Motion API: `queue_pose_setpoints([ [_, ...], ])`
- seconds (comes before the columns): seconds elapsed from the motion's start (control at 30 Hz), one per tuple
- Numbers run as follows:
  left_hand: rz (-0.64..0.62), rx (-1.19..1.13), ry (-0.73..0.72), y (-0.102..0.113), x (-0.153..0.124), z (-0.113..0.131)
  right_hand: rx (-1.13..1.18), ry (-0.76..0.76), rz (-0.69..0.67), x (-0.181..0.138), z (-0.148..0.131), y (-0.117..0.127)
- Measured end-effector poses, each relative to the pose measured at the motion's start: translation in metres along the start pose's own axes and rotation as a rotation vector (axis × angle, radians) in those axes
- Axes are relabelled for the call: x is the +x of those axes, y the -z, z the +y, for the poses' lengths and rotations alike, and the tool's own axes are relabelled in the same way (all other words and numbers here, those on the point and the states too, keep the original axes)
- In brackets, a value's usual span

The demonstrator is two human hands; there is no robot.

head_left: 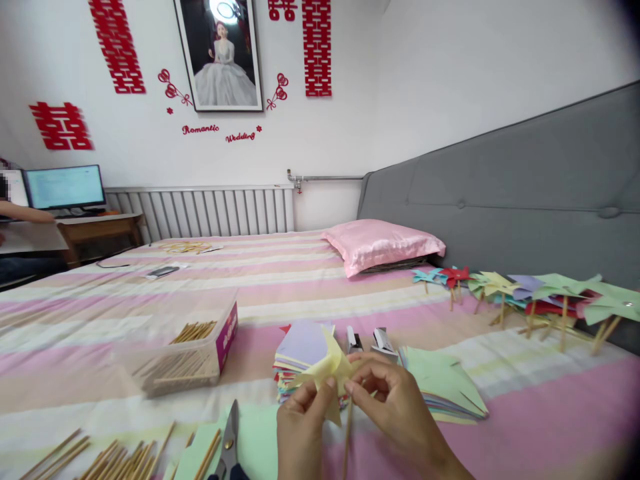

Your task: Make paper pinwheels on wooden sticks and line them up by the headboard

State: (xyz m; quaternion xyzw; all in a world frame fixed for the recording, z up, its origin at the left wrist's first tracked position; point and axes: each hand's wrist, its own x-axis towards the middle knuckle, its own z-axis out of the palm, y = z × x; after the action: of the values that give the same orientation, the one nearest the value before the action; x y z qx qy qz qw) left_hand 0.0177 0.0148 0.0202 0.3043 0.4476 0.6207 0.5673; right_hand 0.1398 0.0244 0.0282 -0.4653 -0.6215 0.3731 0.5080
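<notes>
Just in front of me, both hands are at a pale yellow paper pinwheel (pixel 336 363). My left hand (pixel 306 427) pinches its lower blade between thumb and fingers. On the other side, my right hand (pixel 395 403) has its fingers closed at the pinwheel's right edge, by the top of a thin wooden stick (pixel 348 440) that points down. Whether a pin sits between those fingertips is hidden. Behind the pinwheel is a stack of coloured paper (pixel 300 343), lilac on top. Another stack, topped with light green paper (pixel 443 377), lies right of my right hand.
Scissors (pixel 230 437) and loose sticks (pixel 123 460) lie at front left, near a clear box of sticks (pixel 227 340). Two small silver-and-black items (pixel 383 340) lie behind my hands. Finished pinwheels (pixel 565 288) line the headboard, beside a pink pillow (pixel 385 243). Someone's arm (pixel 25 212) shows far left.
</notes>
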Motion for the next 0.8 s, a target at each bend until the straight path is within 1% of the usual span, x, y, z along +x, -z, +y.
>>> queue_pose_setpoints([
  [0.13,0.033,0.093,-0.099,0.001,0.002,-0.006,-0.011,-0.003,0.031,0.001,0.001,-0.001],
  [0.27,0.019,0.134,-0.171,0.002,0.003,-0.007,-0.014,0.015,0.029,0.001,0.003,0.0],
  [0.43,0.017,0.189,-0.169,0.0,0.0,-0.003,-0.066,0.03,0.001,0.001,0.004,0.004],
  [0.6,0.023,0.121,-0.175,-0.007,-0.005,0.002,-0.11,0.045,-0.032,0.002,0.003,0.005],
  [0.7,0.008,0.125,-0.128,-0.008,-0.006,0.004,-0.106,0.036,-0.035,0.001,0.001,0.004],
  [0.77,0.035,0.131,-0.114,-0.006,-0.005,0.003,-0.096,0.026,-0.068,0.001,0.0,0.005],
  [0.8,0.067,0.127,-0.117,-0.005,-0.003,0.003,-0.082,0.018,-0.08,0.002,0.0,0.008],
])
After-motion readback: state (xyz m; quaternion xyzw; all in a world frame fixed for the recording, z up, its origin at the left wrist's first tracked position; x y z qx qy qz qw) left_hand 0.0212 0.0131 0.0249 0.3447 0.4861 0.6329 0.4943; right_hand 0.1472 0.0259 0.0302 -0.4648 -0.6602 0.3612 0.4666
